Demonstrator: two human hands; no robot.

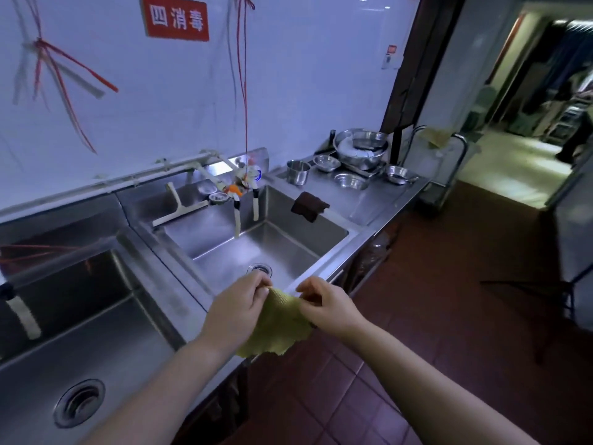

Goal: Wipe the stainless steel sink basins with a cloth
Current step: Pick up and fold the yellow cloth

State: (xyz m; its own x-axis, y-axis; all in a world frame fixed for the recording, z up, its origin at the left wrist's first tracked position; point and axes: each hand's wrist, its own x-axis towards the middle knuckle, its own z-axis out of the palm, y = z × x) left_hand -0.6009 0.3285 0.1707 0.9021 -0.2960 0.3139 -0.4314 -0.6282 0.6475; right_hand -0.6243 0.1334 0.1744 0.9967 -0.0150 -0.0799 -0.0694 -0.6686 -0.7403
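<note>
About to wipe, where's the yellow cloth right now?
In the head view, the yellow cloth hangs between left hand and right hand, over the sink's front edge.

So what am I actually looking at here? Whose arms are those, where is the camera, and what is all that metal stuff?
There is no machine here: a person wears a camera on the head, so you look down along their two bare arms. The left hand and the right hand each pinch the top edge of a yellow-green cloth, which hangs between them above the front rim of the sink unit. Beyond it is the right steel basin with its round drain; a second basin lies to the left. A dark cloth is draped over the right basin's edge. Further back, the counter carries steel bowls and a steel cup.
</note>
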